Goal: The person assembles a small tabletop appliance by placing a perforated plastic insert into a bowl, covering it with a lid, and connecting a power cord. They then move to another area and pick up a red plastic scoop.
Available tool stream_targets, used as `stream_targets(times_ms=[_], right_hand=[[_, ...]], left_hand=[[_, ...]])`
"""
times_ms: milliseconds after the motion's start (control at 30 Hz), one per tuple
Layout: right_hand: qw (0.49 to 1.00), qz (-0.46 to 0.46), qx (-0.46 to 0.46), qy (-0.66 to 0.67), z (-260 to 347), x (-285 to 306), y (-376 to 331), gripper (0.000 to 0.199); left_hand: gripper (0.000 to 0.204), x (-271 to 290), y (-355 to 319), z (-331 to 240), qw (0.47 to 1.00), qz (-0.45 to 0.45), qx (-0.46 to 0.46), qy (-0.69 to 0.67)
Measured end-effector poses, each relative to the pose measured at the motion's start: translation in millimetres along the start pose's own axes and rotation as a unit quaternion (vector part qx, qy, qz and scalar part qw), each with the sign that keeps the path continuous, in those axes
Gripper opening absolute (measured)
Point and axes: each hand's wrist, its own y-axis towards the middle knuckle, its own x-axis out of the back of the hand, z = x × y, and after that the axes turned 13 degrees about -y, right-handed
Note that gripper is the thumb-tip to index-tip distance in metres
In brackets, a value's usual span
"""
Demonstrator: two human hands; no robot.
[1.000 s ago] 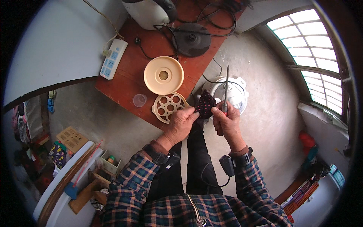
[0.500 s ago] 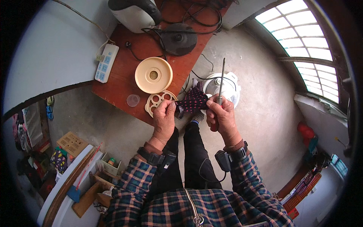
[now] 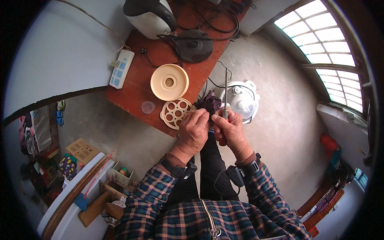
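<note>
A dark cloth with pink dots (image 3: 209,101) hangs bunched up beyond my fingers, over the gap between table and floor. My left hand (image 3: 193,131) is closed on its near side, with the fingertips partly hidden. Close beside it, my right hand (image 3: 233,133) is wrapped round the handle of a screwdriver (image 3: 226,94), whose long metal shaft points up and away from me. The right fingertips are near the cloth; whether they pinch it too cannot be made out. A cream disc with round holes (image 3: 174,113) lies at the table edge next to my left hand.
On the red-brown table (image 3: 132,94) are a round cream dish (image 3: 169,82), a small clear cup (image 3: 148,107), a black round base (image 3: 195,46), a white and black appliance (image 3: 151,18) and cables. A power strip (image 3: 122,69) sits at its left edge. A white round appliance (image 3: 244,102) stands on the floor.
My hands have come together, the left moving right. The cloth, stretched between them before, is now bunched up. The screwdriver has swung more upright. The whole view has shifted slightly.
</note>
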Motion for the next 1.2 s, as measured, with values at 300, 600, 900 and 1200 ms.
stream_targets(times_ms=[300,600,900,1200], right_hand=[[0.991,-0.047,0.09,-0.085,7.9,5.3,12.3,0.009],[0.986,-0.011,0.076,-0.145,-5.8,-2.0,26.8,0.01],[0.969,-0.003,0.117,-0.219,-22.6,6.3,34.4,0.007],[0.982,-0.024,0.058,-0.178,-26.8,-4.5,34.6,0.007]], left_hand=[[0.022,10.7,7.2,5.1,0.985,-0.025,0.074,-0.154],[0.021,26.2,14.7,18.0,0.966,0.042,0.136,-0.215],[0.131,88.4,83.2,125.9,0.909,0.257,0.081,0.317],[0.145,81.5,105.0,136.2,0.875,0.328,0.103,0.341]])
